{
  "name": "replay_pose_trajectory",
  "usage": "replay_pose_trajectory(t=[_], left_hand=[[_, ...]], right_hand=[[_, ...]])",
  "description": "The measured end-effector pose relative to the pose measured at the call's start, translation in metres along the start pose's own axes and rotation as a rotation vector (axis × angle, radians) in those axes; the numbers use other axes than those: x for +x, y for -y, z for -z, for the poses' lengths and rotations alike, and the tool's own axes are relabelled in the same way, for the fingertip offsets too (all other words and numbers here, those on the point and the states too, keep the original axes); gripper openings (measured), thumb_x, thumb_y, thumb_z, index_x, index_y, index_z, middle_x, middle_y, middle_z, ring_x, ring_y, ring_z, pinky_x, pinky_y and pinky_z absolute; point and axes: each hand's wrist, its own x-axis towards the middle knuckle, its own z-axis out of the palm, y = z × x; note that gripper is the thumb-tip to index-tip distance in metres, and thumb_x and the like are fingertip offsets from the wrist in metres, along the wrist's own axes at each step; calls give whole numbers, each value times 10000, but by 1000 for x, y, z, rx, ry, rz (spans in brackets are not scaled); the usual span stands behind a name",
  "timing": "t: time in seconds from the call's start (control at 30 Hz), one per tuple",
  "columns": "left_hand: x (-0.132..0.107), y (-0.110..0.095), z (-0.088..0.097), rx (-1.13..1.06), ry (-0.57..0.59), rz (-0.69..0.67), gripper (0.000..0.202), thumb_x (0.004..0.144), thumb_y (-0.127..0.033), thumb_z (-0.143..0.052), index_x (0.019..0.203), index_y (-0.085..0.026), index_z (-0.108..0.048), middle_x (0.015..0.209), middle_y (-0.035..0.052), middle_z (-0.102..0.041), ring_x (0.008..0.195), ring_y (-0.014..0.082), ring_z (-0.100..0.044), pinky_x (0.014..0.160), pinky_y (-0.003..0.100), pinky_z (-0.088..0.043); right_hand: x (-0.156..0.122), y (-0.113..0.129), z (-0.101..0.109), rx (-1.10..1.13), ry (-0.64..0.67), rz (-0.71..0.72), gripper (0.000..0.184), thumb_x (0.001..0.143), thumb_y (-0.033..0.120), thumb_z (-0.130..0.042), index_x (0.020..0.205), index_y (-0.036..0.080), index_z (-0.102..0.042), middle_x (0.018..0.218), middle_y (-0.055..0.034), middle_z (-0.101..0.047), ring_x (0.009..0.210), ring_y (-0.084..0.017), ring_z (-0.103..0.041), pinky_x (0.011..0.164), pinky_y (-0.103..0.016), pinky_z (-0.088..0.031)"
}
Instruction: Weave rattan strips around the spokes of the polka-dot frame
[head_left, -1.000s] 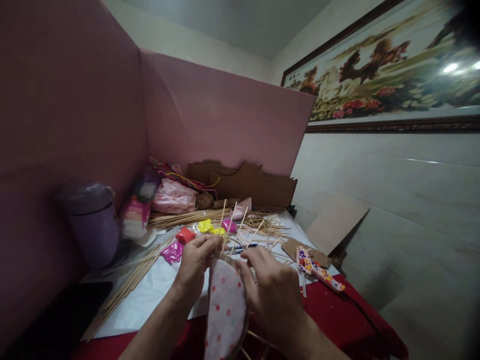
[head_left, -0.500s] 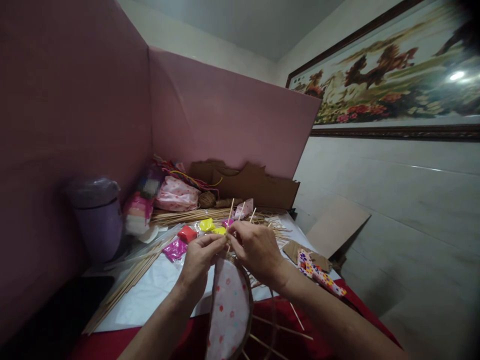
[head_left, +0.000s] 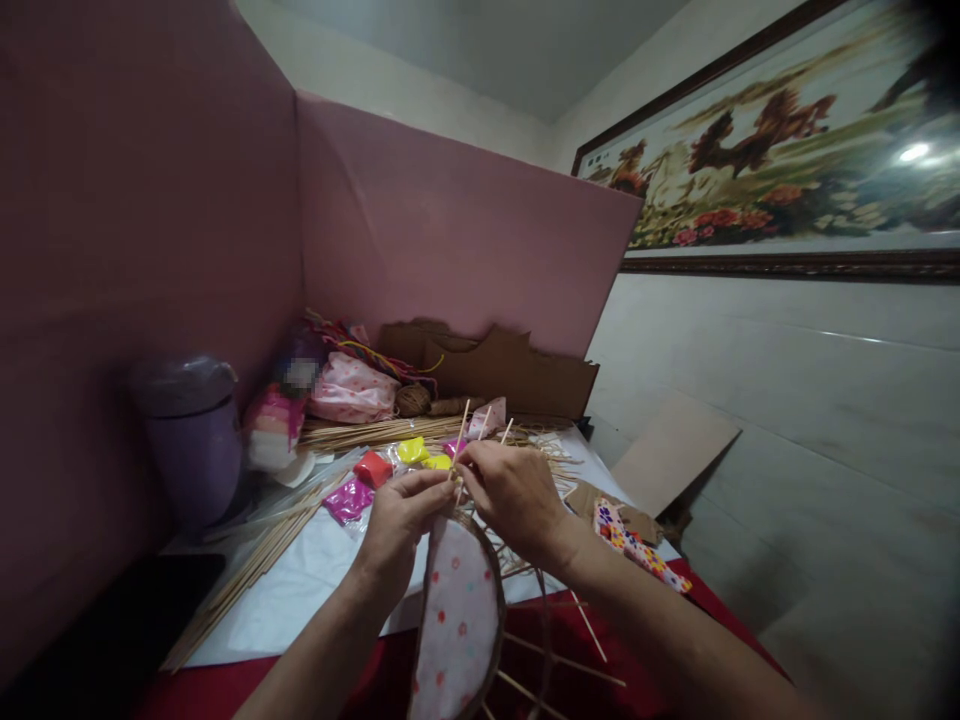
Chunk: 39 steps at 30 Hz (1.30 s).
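My left hand (head_left: 401,520) pinches a thin wooden stick (head_left: 463,428) between thumb and forefinger. Close against it, my right hand (head_left: 517,500) has its fingertips closed at the same stick; what they grip is hidden. The stick is one of several spokes standing out from a rounded frame with a brown rim. White fabric with red dots (head_left: 457,620) covers part of that frame, below my hands. More spokes (head_left: 566,665) and a curved strip (head_left: 547,630) show to its right, under my right forearm.
Yellow (head_left: 412,451), red (head_left: 373,468) and magenta packets (head_left: 349,501) lie on a white sheet (head_left: 300,590). Bundled sticks (head_left: 255,570) run along the left. A purple bin (head_left: 191,450) stands beyond them. Cardboard (head_left: 517,375), a twine ball (head_left: 412,401) and patterned cloth (head_left: 637,550) lie farther off.
The frame and its sticks have shifted very slightly. Both hands stay at the same stick, with only small finger movement.
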Motion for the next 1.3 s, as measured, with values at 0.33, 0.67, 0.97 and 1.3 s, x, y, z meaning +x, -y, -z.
replay_pose_trajectory(t=[0.33,0.67,0.97,1.3], left_hand=[[1,-2,2,108,-99,81,232,535,-220,-771,744,-150,-700,675,38,-712,615,127,-631,493,167,-441],[11,1,8,198,-162,117,330,478,-219,-788,789,-158,-697,714,37,-713,649,138,-627,488,175,-429],[13,2,10,235,-158,137,319,514,-240,-779,810,-161,-688,770,39,-701,721,153,-622,520,191,-430],[12,3,9,217,-142,152,324,501,-239,-779,799,-159,-680,751,38,-698,719,152,-624,562,207,-443]], right_hand=[[-69,-136,50,-33,-144,-481,171,824,213,-460,776,175,-620,680,-37,-639,624,-153,-576,600,-259,-379],[-165,-177,2,47,215,-474,235,791,232,-502,997,161,-589,1005,-88,-611,923,-183,-561,804,-294,-410],[-151,-189,-6,142,300,-513,167,618,185,-601,784,176,-576,863,-52,-583,805,-189,-516,699,-263,-370],[-143,-201,13,436,299,-752,234,702,336,-485,799,143,-573,671,-36,-602,583,-157,-537,497,-245,-378]])
